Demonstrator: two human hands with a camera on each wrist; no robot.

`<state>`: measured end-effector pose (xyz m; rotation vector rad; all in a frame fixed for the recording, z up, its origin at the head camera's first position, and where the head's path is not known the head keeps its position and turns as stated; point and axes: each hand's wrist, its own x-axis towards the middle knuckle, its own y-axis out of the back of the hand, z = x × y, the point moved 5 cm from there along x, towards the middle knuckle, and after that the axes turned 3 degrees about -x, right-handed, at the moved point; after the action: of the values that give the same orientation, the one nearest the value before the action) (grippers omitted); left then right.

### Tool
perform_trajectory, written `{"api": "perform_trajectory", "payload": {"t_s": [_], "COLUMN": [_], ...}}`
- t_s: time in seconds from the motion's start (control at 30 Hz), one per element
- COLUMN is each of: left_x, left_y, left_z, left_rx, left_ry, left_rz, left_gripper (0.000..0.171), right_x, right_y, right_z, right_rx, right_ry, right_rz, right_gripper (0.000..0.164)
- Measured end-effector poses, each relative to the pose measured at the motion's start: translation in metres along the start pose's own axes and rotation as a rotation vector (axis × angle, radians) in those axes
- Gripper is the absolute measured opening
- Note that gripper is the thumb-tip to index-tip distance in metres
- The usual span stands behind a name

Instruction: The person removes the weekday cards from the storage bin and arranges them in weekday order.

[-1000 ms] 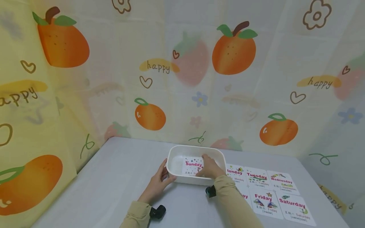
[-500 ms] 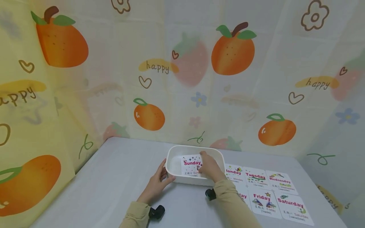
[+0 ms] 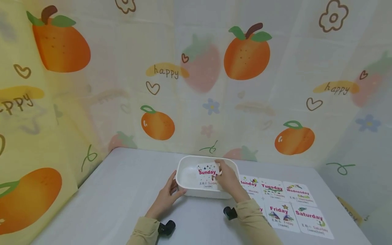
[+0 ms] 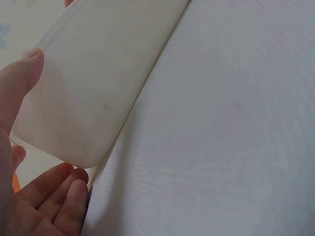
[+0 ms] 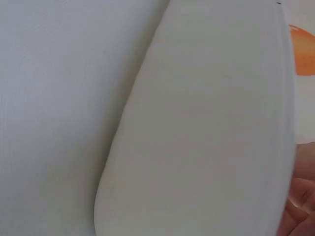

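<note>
A white plastic box (image 3: 203, 193) stands on the table, its long side toward me. My left hand (image 3: 165, 200) holds its left end, thumb on the front wall and fingers round the corner; the left wrist view shows the box wall (image 4: 93, 88) between thumb and fingers. Inside the box opening, my right hand (image 3: 229, 179) pinches the right edge of a white "Sunday" flashcard (image 3: 206, 177), which tilts up with its printed face toward me. From the right wrist, the box's outer wall (image 5: 197, 123) fills most of the view and hides the card; only part of the hand shows.
Right of the box, flashcards lie in two rows: Monday (image 3: 249, 185), Tuesday (image 3: 272, 195), Wednesday (image 3: 298, 199) behind, Friday (image 3: 279, 219) and Saturday (image 3: 313, 224) in front. The right sleeve partly covers another card in the front row. A fruit-printed curtain (image 3: 190, 136) hangs behind the table.
The right hand has raised the Sunday card slightly inside the box, so its bottom print line now shows fully above the front rim. The left hand keeps its hold on the box.
</note>
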<state>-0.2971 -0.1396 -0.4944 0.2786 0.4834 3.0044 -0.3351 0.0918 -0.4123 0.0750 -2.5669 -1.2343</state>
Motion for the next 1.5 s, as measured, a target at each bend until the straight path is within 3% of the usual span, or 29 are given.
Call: {"api": "perform_trajectory", "payload": {"t_s": [0.13, 0.3, 0.47, 0.57, 0.63, 1.1, 1.3, 1.5], "left_x": [-0.001, 0.0, 0.0, 0.0, 0.001, 0.002, 0.003, 0.001], "left_y": [0.001, 0.0, -0.002, -0.002, -0.001, 0.001, 0.003, 0.002], "left_z": [0.0, 0.001, -0.001, -0.001, -0.001, -0.002, -0.003, -0.001], "left_rx": [-0.003, -0.004, -0.006, -0.006, 0.001, 0.021, 0.036, 0.037], "left_ry": [-0.006, -0.023, -0.017, -0.018, -0.024, -0.038, -0.037, -0.024], "left_rz": [0.004, 0.001, -0.003, -0.004, -0.004, 0.004, 0.015, 0.015], "left_gripper": [0.09, 0.09, 0.09, 0.089, 0.089, 0.09, 0.088, 0.09], "right_x": [-0.005, -0.017, -0.031, -0.044, -0.052, -0.1, -0.118, -0.134], "right_y": [0.013, 0.029, 0.041, 0.049, 0.052, 0.061, 0.06, 0.059], "right_z": [0.001, 0.006, 0.011, 0.009, 0.01, 0.043, 0.057, 0.069], "right_rx": [0.042, 0.144, 0.392, 0.547, 0.584, 0.57, 0.491, 0.437], "right_ry": [0.038, -0.004, -0.072, -0.117, -0.143, -0.272, -0.35, -0.342], "right_rz": [0.058, 0.135, 0.17, 0.143, 0.116, -0.081, -0.14, -0.233], "right_gripper": [0.055, 0.054, 0.057, 0.059, 0.059, 0.054, 0.057, 0.053]}}
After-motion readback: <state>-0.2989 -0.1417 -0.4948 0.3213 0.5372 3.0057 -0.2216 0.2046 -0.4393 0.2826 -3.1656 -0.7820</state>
